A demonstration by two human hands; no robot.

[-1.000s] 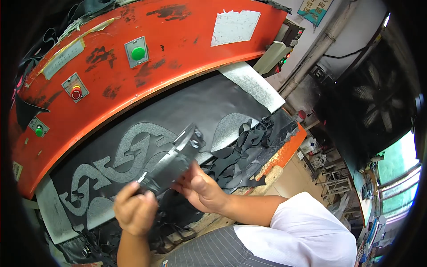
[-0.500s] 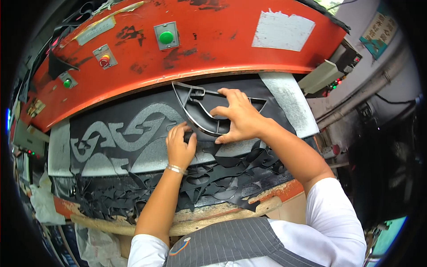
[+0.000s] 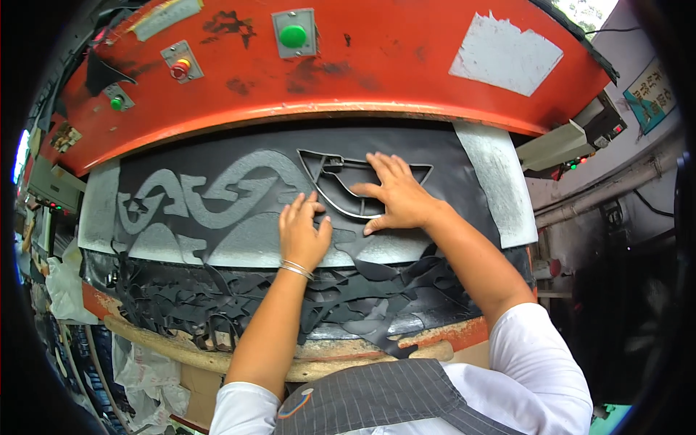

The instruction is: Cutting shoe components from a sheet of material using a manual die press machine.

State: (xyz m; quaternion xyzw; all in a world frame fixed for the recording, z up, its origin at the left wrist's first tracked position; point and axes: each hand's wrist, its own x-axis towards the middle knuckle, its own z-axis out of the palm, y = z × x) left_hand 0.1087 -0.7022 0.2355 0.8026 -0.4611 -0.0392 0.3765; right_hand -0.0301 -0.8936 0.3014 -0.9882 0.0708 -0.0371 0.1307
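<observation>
A curved metal cutting die (image 3: 333, 204) with thin upright walls lies on a black sheet (image 3: 464, 192) of leather-like material. My right hand (image 3: 403, 199) spans the die, with its fingers at the far wall and the thumb at the near wall. Just outside the die's near left edge, my left hand (image 3: 303, 233) rests on the sheet with its fingers stretched out and slightly apart. Left of it, curved cut-out openings (image 3: 239, 190) in the sheet show a pale grey cutting board (image 3: 493, 181) underneath.
Behind the board, a red press beam (image 3: 384, 80) spans the view, carrying a large green button (image 3: 293, 36) and a red button (image 3: 180, 69). Dark offcuts (image 3: 348, 290) pile up along the near side, above a worn wooden rail (image 3: 362, 366). Control boxes (image 3: 558, 145) flank the press.
The die, tilted up before, now lies flatter on the sheet under my right hand. My left hand stays close to the die's left edge. The view has shifted slightly.
</observation>
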